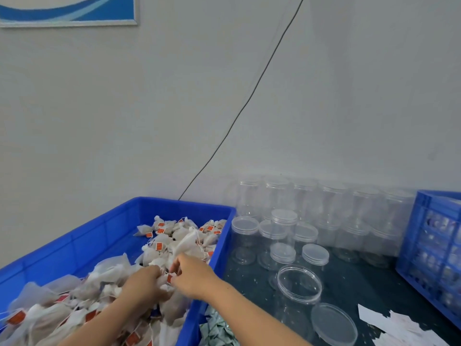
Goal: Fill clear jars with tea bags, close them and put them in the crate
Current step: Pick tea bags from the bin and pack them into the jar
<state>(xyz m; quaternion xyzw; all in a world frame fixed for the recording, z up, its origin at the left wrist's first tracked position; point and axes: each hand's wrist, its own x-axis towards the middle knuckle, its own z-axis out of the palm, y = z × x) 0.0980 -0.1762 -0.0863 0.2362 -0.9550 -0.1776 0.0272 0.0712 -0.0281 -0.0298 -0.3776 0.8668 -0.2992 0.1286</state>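
Dark, glossy counter point(369, 290) fills the right half of the view, speckled with pale crumbs and reflecting the jars that stand on it. It meets a plain grey-white wall point(124, 121), where a thin black cable point(249, 96) runs down at a slant and ends behind the bin. A framed blue-and-white picture point(67, 11) hangs at the upper left corner.

On the left sits a blue plastic bin point(104, 226) heaped with white tea bags point(179, 236) bearing orange tags. Both hands are in the heap: the left hand point(143, 279) has its fingers curled into a bunch of bags, and the right hand point(193, 277) pinches a bag by its tag, just beside the left.

Just right of the bin an open jar point(299, 290) stands on the counter, with its lid point(333, 323) lying flat beside it. Behind them, capped empty jars point(284, 233) stand in a cluster, and more are stacked in rows against the wall. A blue crate point(429, 245) stands at the right edge, with filled jars dimly visible through its slotted side. White paper slips point(399, 325) lie at the near right, and a crumpled greenish wrapper point(214, 325) lies against the bin's near corner.
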